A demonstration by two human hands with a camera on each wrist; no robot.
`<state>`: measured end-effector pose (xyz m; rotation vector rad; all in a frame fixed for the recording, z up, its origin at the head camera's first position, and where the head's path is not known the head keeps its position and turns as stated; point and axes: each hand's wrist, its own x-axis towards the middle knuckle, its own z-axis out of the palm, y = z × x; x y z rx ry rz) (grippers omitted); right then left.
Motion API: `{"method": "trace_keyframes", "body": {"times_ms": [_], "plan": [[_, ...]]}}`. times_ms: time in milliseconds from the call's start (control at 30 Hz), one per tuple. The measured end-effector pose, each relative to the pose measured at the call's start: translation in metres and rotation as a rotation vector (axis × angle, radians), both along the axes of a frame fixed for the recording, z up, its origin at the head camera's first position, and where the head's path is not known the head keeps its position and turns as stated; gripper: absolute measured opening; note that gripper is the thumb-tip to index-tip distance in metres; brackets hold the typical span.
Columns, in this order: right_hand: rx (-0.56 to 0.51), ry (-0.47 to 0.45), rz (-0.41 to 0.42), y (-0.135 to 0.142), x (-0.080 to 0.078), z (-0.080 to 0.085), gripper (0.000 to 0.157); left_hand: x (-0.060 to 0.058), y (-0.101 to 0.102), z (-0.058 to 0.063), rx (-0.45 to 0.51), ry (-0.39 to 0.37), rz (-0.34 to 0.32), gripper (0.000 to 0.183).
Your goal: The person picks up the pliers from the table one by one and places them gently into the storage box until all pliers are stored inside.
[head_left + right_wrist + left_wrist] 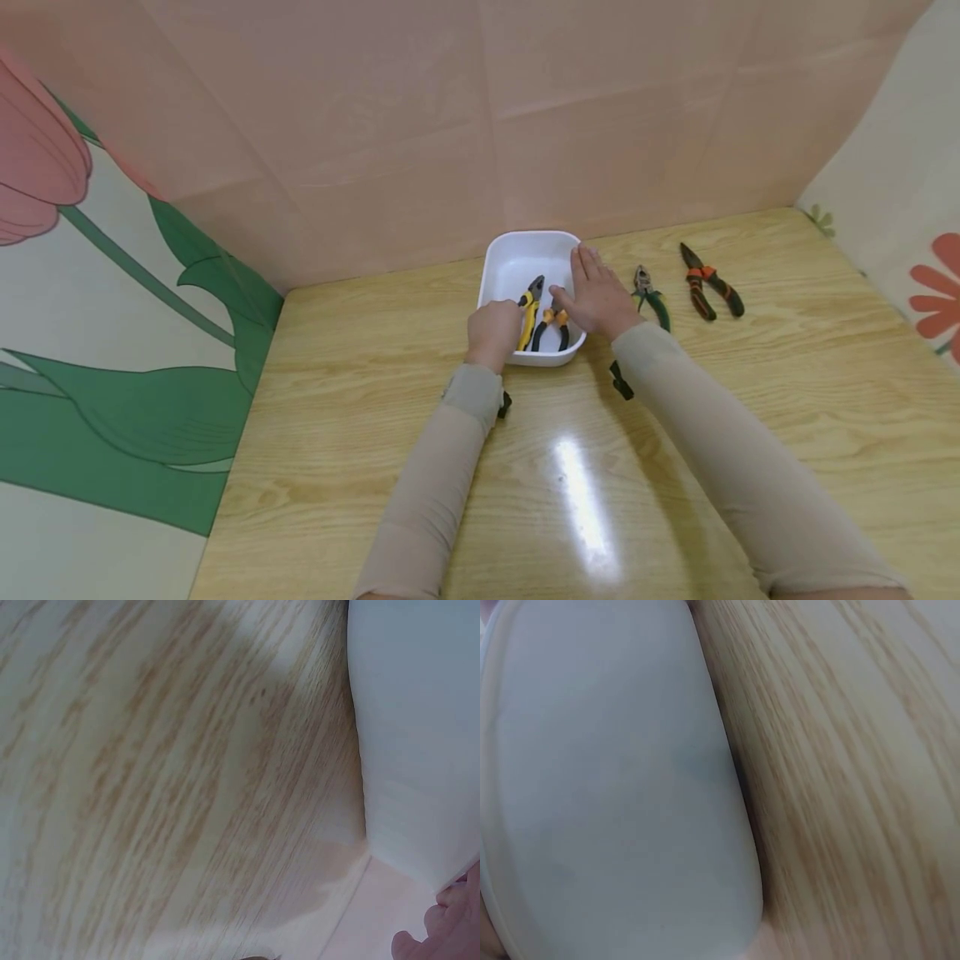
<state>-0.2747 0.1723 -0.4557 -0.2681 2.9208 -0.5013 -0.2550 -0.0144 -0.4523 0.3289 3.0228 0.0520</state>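
A white plastic bin (513, 247) stands on the table near the back wall. Inside it lie yellow-and-black pliers (529, 321) and, just to their right, orange-and-black pliers (553, 318). My left hand (495, 333) reaches over the bin's left front side, its fingers curled round a handle of the yellow pliers; the fingertips are hidden. Along the right rim rests my right hand (598, 296), fingers straight and thumb over the inside. The left wrist view is filled by the bin's outer wall (622, 780); the right wrist view catches another side (420, 727).
Green-handled pliers (642, 283) lie right of the bin, partly behind my right hand and wrist. Farther right are red-and-black pliers (703, 279), spread on the wooden table (360, 383). A pinkish wall covering (375, 142) rises behind the table's back edge.
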Motion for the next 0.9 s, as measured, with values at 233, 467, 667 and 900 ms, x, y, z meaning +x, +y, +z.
{"method": "trace_keyframes", "body": {"times_ms": [233, 467, 667, 900], "plan": [[-0.011, -0.002, -0.011, -0.0016, 0.0008, 0.0018, 0.086, -0.0008, 0.0009, -0.0021, 0.010, 0.001, 0.009, 0.042], [-0.018, -0.002, -0.008, -0.0006, 0.0006, 0.0005, 0.087, -0.0006, 0.0012, -0.0035, -0.010, -0.004, 0.002, 0.038], [-0.018, -0.005, -0.010, -0.0007, 0.0008, 0.0014, 0.088, 0.0004, 0.0011, -0.0039, -0.014, 0.016, 0.009, 0.036], [-0.008, -0.010, -0.013, -0.0014, 0.0015, 0.0019, 0.089, 0.0025, 0.0016, -0.0057, -0.017, 0.043, 0.020, 0.032]]}}
